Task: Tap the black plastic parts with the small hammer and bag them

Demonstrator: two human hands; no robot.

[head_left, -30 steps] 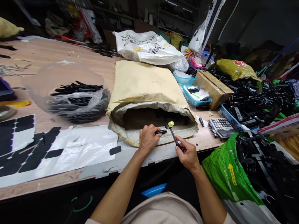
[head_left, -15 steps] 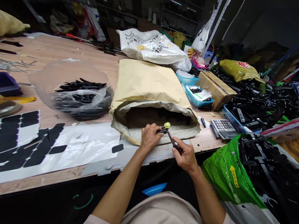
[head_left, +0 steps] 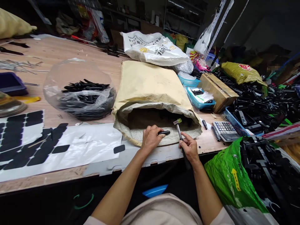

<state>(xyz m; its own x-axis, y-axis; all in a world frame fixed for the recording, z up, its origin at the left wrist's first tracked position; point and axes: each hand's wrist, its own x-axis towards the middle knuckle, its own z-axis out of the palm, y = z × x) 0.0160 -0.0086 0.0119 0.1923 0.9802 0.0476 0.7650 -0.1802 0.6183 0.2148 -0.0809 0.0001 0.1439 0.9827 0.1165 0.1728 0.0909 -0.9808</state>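
Note:
My left hand (head_left: pixel 151 137) rests at the open mouth of a tan woven sack (head_left: pixel 152 81), closed round a short black rod-like part (head_left: pixel 166 132) that points right. To its right, my right hand (head_left: pixel 189 147) grips a small hammer (head_left: pixel 179 131) by its dark handle. The hammer's metal shaft stands up and its translucent yellow head is over the sack's mouth, apart from the black part. Inside the sack it is dark, with black pieces only faintly visible.
A clear plastic bag (head_left: pixel 86 107) of black parts stands left of the sack. Black pads lie on white sheets (head_left: pixel 93 137). To the right are a calculator (head_left: pixel 226 130), a cardboard box (head_left: pixel 217 92), blue baskets (head_left: pixel 201 101) and a green bag (head_left: pixel 225 172) of black parts.
My right hand has moved the hammer to the right and slightly up, away from the black part. My left hand keeps hold of that part. The whole view has shifted slightly.

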